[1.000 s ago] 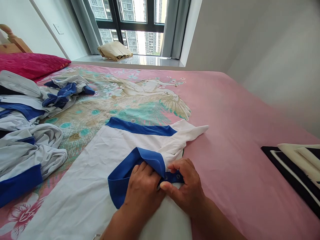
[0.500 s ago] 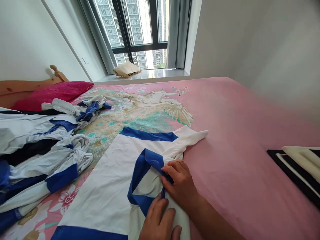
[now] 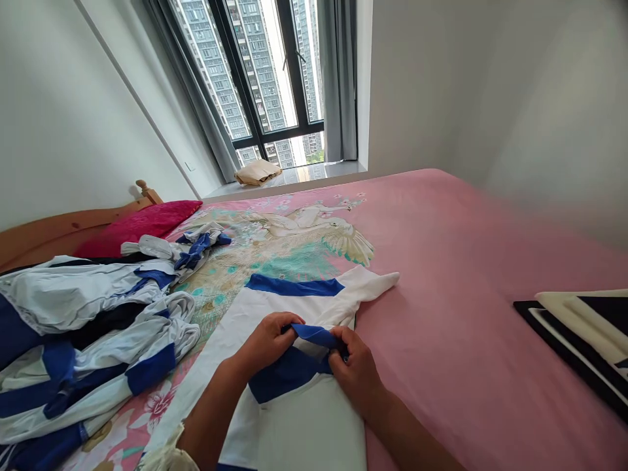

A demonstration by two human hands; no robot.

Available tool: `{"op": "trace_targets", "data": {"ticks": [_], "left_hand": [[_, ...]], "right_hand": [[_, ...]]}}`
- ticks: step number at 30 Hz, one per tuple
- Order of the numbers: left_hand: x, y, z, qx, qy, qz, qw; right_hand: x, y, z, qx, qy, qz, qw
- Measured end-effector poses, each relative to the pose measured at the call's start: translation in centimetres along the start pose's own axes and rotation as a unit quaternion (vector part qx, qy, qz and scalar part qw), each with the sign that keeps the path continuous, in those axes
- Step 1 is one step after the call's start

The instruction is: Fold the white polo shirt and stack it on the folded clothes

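A white polo shirt (image 3: 294,425) with blue trim lies flat on the pink bed (image 3: 466,340) in front of me. Its blue collar (image 3: 294,366) sits between my hands. My left hand (image 3: 267,340) pinches the collar's upper edge from the left. My right hand (image 3: 356,369) grips the collar's right end, fingers closed. One short sleeve with a blue band (image 3: 294,286) spreads away from me.
A heap of white and blue clothes (image 3: 83,340) lies at the left by a magenta pillow (image 3: 137,226). Folded black and cream clothing (image 3: 583,340) rests at the right. The bedsheet has a bird print (image 3: 314,229). A tan bag (image 3: 258,172) sits on the window sill.
My left hand has come back up from the shirt's lower part and taken the collar's upper edge. The camera has tilted upward, showing more wall and window.
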State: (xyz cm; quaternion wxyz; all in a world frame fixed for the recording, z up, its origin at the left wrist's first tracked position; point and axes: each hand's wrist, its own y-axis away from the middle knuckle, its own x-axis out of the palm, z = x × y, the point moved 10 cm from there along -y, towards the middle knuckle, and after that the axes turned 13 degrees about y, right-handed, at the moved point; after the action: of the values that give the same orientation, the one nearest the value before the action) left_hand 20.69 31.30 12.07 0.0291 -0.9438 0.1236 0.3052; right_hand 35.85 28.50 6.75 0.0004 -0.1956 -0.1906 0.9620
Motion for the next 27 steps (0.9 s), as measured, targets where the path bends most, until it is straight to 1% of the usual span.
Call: {"op": "trace_targets", "data": {"ticks": [1, 3, 5, 7, 9, 11, 13, 15, 17, 19, 21, 23, 25, 27], "left_hand": [[0.4, -0.4, 0.5, -0.038, 0.068, 0.013, 0.997], [1.3, -1.1, 1.6, -0.114, 0.175, 0.029, 0.977], [2.1, -1.7, 2.7, -0.162, 0.236, 0.042, 0.957], [2.5, -2.3, 3.6, -0.183, 0.260, 0.059, 0.946], [2.8, -2.5, 4.7, -0.205, 0.281, 0.084, 0.934], [2.8, -2.4, 5.6, -0.223, 0.299, 0.107, 0.922], [2.5, -2.1, 6.2, -0.233, 0.314, 0.106, 0.914], [2.0, -1.7, 6.1, -0.221, 0.321, 0.082, 0.917], [1.2, -1.2, 5.1, -0.174, 0.282, 0.056, 0.942], [0.5, -0.5, 3.6, -0.103, 0.186, 0.035, 0.976], [0.4, 0.4, 2.3, -0.043, 0.078, 0.034, 0.995], [0.8, 1.1, 1.8, -0.007, 0.010, 0.045, 0.999], [0.9, 1.4, 1.4, 0.015, -0.023, 0.047, 0.999], [0.8, 1.2, 0.8, 0.031, -0.046, 0.034, 0.998]], "right_hand": [[0.0, -0.1, 0.0, 0.005, -0.022, 0.008, 1.000], [0.4, -0.2, -0.3, 0.038, -0.090, 0.040, 0.994], [1.0, -0.2, -1.3, 0.106, -0.172, 0.078, 0.976], [1.5, -0.1, -2.6, 0.180, -0.231, 0.100, 0.951], [1.6, 0.0, -3.8, 0.229, -0.254, 0.098, 0.935], [1.6, -0.1, -4.7, 0.252, -0.263, 0.089, 0.927], [1.6, -0.2, -5.1, 0.255, -0.258, 0.078, 0.929], [1.6, -0.3, -5.2, 0.249, -0.245, 0.068, 0.935], [1.7, -0.3, -5.0, 0.245, -0.263, 0.063, 0.931], [1.8, -0.3, -4.7, 0.242, -0.310, 0.051, 0.918], [1.6, -0.3, -4.4, 0.232, -0.327, 0.036, 0.916], [1.3, -0.3, -4.0, 0.214, -0.292, 0.033, 0.931], [1.0, -0.3, -3.5, 0.186, -0.228, 0.044, 0.955], [0.1, -0.5, -2.3, 0.121, -0.136, 0.038, 0.983]]}}
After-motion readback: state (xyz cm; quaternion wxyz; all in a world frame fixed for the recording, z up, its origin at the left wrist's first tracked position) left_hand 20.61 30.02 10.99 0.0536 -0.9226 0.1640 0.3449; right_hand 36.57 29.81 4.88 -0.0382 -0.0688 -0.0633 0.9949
